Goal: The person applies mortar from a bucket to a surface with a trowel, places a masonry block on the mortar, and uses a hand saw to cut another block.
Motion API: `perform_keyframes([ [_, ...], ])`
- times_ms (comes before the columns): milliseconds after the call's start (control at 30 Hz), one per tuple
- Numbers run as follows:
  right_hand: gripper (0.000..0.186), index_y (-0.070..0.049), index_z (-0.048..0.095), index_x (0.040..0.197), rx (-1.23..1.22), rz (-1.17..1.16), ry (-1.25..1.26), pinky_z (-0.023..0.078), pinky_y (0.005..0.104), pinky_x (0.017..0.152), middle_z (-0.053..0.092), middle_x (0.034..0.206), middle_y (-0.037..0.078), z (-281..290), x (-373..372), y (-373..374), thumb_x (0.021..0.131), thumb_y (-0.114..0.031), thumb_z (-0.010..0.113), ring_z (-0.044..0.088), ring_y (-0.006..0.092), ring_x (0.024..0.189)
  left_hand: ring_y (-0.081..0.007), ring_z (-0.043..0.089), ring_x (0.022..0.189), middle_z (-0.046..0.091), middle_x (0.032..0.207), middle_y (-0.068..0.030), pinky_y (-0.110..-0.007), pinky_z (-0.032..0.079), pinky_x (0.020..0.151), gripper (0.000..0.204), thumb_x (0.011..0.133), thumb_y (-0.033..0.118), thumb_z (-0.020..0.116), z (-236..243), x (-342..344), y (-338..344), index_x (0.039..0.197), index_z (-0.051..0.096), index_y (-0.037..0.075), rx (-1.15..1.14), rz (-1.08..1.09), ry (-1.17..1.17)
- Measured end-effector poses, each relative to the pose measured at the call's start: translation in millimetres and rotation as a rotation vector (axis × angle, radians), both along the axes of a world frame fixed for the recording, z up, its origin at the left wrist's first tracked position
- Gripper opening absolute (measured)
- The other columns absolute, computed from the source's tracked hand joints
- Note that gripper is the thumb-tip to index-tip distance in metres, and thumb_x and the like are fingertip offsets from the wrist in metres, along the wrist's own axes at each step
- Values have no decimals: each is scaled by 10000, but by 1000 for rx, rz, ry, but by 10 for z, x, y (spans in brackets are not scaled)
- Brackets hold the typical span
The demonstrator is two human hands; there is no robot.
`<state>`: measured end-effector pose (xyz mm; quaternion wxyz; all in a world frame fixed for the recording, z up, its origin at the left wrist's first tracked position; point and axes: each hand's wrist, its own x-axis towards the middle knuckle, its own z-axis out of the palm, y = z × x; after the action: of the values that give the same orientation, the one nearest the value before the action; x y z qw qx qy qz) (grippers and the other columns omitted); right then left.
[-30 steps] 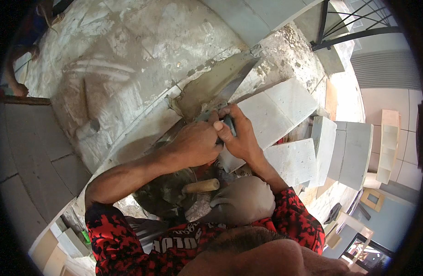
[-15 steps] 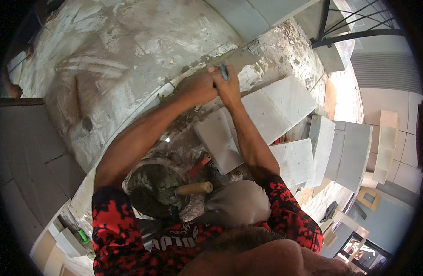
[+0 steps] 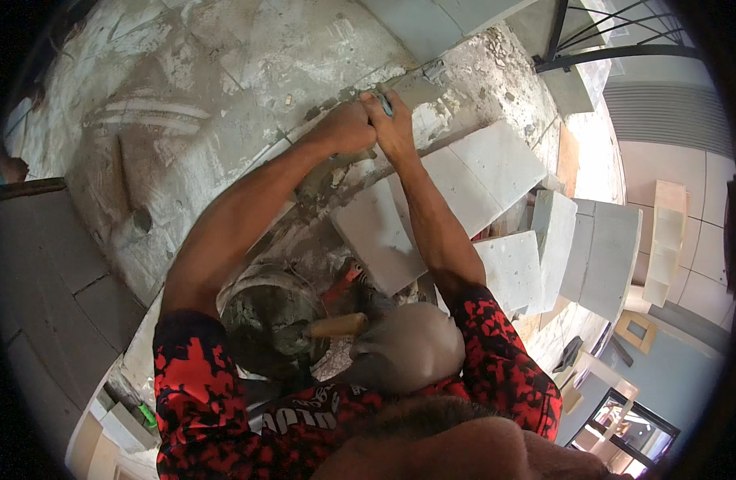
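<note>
I've got L hand (image 3: 348, 128) & R hand (image 3: 396, 132) clamped tog. on bluish tool grip (image 3: 385, 104), rest hidden, by wet mortar (image 3: 417, 90); looks part-coated, rough patches (image 3: 496, 68) prob. left to R.

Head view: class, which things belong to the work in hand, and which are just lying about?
In the work, it seems:
tool, mostly hidden by left hand and right hand
bucket of grey mix
wooden handle

Apparently lying about:
green object
wooden frame
pale shelf unit

Wide downward fisheye view from head height
</note>
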<state>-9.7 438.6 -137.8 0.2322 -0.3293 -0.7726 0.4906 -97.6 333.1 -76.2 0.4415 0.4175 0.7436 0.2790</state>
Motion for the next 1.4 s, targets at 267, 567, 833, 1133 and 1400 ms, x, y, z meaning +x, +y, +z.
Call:
perform_keyframes([
  [267,651,109,454,1286,-22,96,-86,478,309,811,623,975,159,-52,13,7,868,-349,651,585,180,875,-402,607,966,626,1041,-256,-461,471,827,433,793,262,541,-432,75,-115,1118,573,-22,157,50,66],
  [567,571,85,532,1152,-48,147,-172,404,428,970,573,1106,313,-116,149,-134,848,-389,628,552,422,1086,-397,577,1021,580,1155,-251,-453,443,883,390,844,242,525,-611,-68,56,1137,531,-15,11,-8,-29],
  [833,536,78,528,1102,35,149,-162,450,379,856,604,1029,214,54,112,-197,864,-390,637,587,285,956,-382,603,895,627,947,-243,-469,458,784,338,835,226,520,-320,47,-149,993,560,-70,81,35,57],
  [1133,578,80,532,1094,26,158,-102,447,449,852,580,1025,284,-54,355,-162,838,-426,645,577,418,973,-413,601,862,616,947,-273,-466,462,733,296,827,204,525,-614,283,-77,973,562,-51,24,28,93],
  [1400,477,57,541,1040,133,149,-35,458,444,809,597,987,271,171,437,-384,824,-353,653,598,405,925,-427,604,891,622,956,-272,-480,466,747,365,822,257,563,-226,419,-337,1022,546,-48,109,86,82],
])
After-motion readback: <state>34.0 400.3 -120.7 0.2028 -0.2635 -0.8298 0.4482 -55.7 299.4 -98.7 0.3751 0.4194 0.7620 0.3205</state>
